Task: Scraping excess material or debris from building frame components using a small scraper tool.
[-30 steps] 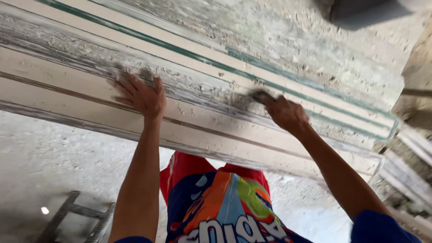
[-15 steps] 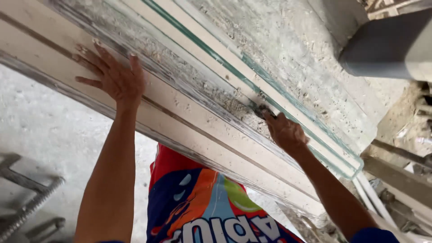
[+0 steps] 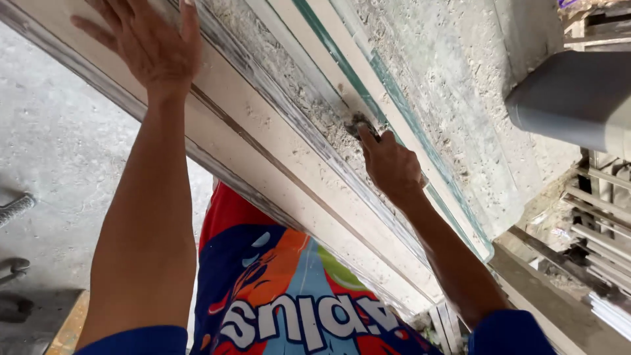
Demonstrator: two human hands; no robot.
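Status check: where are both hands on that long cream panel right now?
Left hand flat, fingers spread, on the long cream panel. Right hand pinching a small dark tool against the rough grey mortar strip. Nothing blocking either hand.

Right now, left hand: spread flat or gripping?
Spread flat: left hand lies palm-down, fingers splayed, on the cream moulded panel, not curled round any edge.

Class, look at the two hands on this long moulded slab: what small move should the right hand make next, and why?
Probably a short stroke further along the groove. The right hand presses a small dark tool into the rough, crumbly channel of the slab, and grit shows ahead of it. The left hand lies flat on the slab, steadying it.
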